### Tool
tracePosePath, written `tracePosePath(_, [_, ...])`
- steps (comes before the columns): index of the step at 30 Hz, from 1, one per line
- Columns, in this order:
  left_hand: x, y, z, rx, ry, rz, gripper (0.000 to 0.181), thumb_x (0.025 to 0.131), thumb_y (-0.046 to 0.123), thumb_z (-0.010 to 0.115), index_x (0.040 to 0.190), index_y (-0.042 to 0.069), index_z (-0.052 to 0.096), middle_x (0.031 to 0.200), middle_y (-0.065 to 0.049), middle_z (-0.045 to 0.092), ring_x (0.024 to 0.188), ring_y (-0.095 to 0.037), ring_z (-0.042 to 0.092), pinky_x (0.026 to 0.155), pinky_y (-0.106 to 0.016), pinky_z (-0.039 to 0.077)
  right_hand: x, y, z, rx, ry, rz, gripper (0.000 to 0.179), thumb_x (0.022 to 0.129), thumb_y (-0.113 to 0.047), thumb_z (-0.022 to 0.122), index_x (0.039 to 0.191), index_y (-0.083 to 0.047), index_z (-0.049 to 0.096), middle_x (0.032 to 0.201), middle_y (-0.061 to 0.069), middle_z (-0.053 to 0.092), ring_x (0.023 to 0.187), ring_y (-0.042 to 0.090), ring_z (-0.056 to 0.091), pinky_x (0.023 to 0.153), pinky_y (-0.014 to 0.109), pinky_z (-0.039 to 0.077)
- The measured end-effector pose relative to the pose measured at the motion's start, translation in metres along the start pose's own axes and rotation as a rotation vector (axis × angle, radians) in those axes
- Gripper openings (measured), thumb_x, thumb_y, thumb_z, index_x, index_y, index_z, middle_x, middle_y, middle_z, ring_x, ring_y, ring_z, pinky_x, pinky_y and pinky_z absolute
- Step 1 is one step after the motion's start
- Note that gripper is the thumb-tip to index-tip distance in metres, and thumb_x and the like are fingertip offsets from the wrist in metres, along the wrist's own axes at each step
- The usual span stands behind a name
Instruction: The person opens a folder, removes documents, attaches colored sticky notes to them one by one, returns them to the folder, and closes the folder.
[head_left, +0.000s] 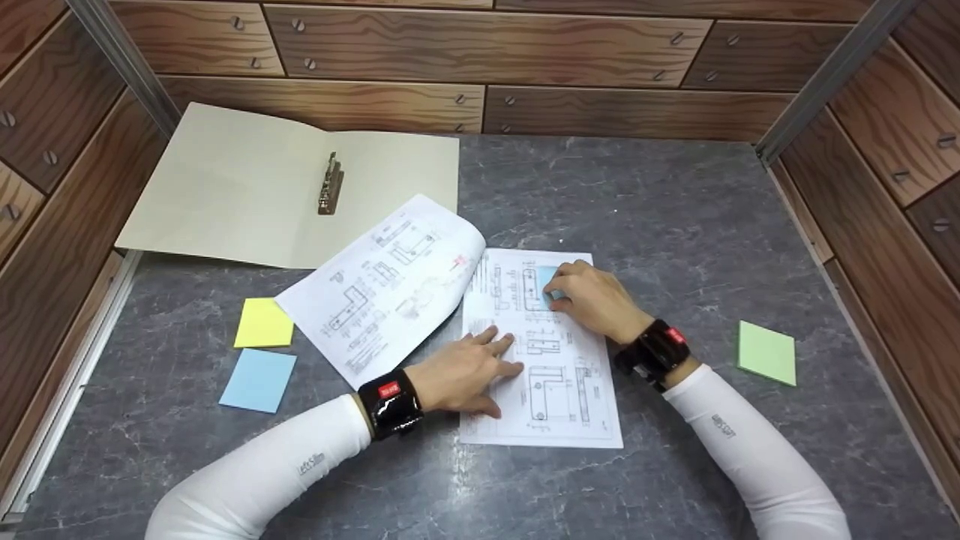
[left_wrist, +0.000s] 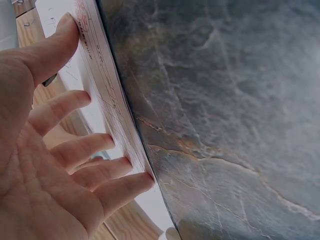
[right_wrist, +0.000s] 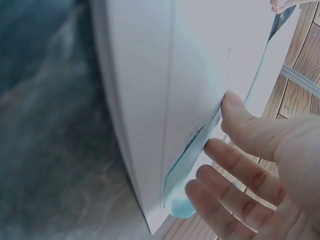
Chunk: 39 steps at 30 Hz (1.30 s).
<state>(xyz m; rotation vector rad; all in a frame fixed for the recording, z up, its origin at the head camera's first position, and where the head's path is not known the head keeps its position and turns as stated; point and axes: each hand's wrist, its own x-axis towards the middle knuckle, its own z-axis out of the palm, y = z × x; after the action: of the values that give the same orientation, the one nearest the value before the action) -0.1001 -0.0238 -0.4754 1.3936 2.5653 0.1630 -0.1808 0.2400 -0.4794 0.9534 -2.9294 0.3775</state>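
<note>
My left hand (head_left: 461, 371) lies with fingers spread on a printed sheet of technical drawings (head_left: 551, 431), holding it flat against the table. In the left wrist view, the fingertips (left_wrist: 142, 182) touch the paper near its edge. Over the upper right of this sheet, my right hand (head_left: 596, 300) touches a blue sticky note (head_left: 550, 277). The right wrist view shows the note (right_wrist: 185, 165) against the paper, one edge curling away. There the thumb and fingers (right_wrist: 235, 157) stand apart at its side, and the hand partly covers the note in the head view.
Another drawing sheet (head_left: 390, 285) lies turned to the left, its right side curled up, overlapping an open cream folder (head_left: 232, 180) with a metal clip (head_left: 330, 187). Yellow (head_left: 265, 322) and blue sticky pads (head_left: 259, 380) lie left; a green pad (head_left: 766, 352) lies right.
</note>
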Motion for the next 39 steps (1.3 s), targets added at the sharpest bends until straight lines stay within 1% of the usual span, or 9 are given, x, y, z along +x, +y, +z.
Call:
tracePosePath(3, [0.0,0.0,0.0,-0.007,0.0,0.0,0.076,0.085,0.052,0.081,0.148,0.018,0.059,0.157,-0.025,0.043,0.143,-0.048,0.041,0.118,-0.053,0.037,0.003,0.001,0.0,-0.019,0.001,-0.029,0.03,0.084,-0.014,0.086,0.112,-0.007,0.079,0.111,0.012,0.073,0.099,0.031,0.064,0.085,0.046,0.055])
tracePosePath(7, [0.0,0.0,0.0,-0.012,0.007,0.002,0.075,0.084,0.052,0.081,0.147,0.018,0.06,0.156,-0.025,0.043,0.143,-0.048,0.042,0.118,-0.053,0.037,0.006,0.004,-0.002,-0.018,-0.024,-0.044,0.035,0.085,-0.014,0.085,0.117,-0.005,0.077,0.127,0.015,0.07,0.114,0.035,0.063,0.099,0.049,0.051])
tracePosePath(11, [0.001,-0.001,0.001,-0.014,0.012,0.005,0.074,0.084,0.051,0.082,0.147,0.018,0.06,0.156,-0.026,0.044,0.142,-0.049,0.042,0.118,-0.052,0.038,0.008,0.004,-0.004,0.009,-0.071,-0.024,0.042,0.086,-0.015,0.084,0.125,-0.004,0.074,0.141,0.016,0.064,0.125,0.036,0.059,0.107,0.052,0.048])
tracePosePath(15, [0.001,-0.001,0.002,-0.013,0.016,0.01,0.074,0.084,0.051,0.082,0.146,0.017,0.061,0.155,-0.026,0.045,0.142,-0.049,0.043,0.118,-0.052,0.038,0.008,0.004,-0.005,0.029,-0.121,0.006,0.047,0.087,-0.017,0.082,0.131,-0.005,0.071,0.147,0.015,0.059,0.132,0.038,0.055,0.11,0.054,0.045])
tracePosePath(19, [0.001,-0.001,0.001,-0.009,0.015,0.012,0.074,0.084,0.051,0.082,0.146,0.018,0.061,0.155,-0.026,0.045,0.142,-0.049,0.043,0.119,-0.051,0.038,0.009,0.004,-0.007,0.031,-0.156,0.022,0.05,0.088,-0.018,0.081,0.135,-0.006,0.069,0.15,0.014,0.056,0.135,0.04,0.052,0.111,0.057,0.043])
tracePosePath(26, [0.001,0.0,0.0,-0.016,0.002,0.003,0.075,0.084,0.051,0.082,0.147,0.018,0.06,0.156,-0.025,0.043,0.142,-0.049,0.042,0.119,-0.051,0.037,0.011,0.002,-0.01,-0.034,-0.169,-0.014,0.05,0.089,-0.021,0.08,0.136,-0.008,0.068,0.147,0.014,0.059,0.134,0.04,0.052,0.111,0.063,0.041])
tracePosePath(29, [0.0,0.0,-0.001,-0.02,0.004,0.004,0.075,0.084,0.05,0.082,0.147,0.017,0.06,0.156,-0.026,0.044,0.142,-0.049,0.042,0.119,-0.051,0.037,0.01,0.003,-0.01,-0.053,-0.157,-0.015,0.051,0.089,-0.024,0.08,0.136,-0.009,0.068,0.147,0.011,0.06,0.132,0.039,0.053,0.11,0.062,0.04])
tracePosePath(35, [0.0,0.001,-0.001,-0.034,0.003,-0.002,0.076,0.083,0.05,0.083,0.147,0.017,0.06,0.156,-0.026,0.043,0.142,-0.05,0.042,0.118,-0.052,0.037,0.006,0.008,-0.011,-0.083,-0.135,-0.003,0.053,0.088,-0.028,0.081,0.136,-0.01,0.069,0.146,0.009,0.06,0.127,0.039,0.055,0.101,0.057,0.043])
tracePosePath(39, [0.0,0.001,-0.002,-0.05,-0.005,-0.01,0.076,0.084,0.049,0.083,0.148,0.017,0.059,0.157,-0.026,0.041,0.143,-0.05,0.041,0.119,-0.053,0.036,0.001,0.014,-0.012,-0.088,-0.14,0.024,0.052,0.087,-0.03,0.081,0.135,-0.012,0.07,0.147,0.009,0.059,0.129,0.041,0.054,0.102,0.057,0.042])
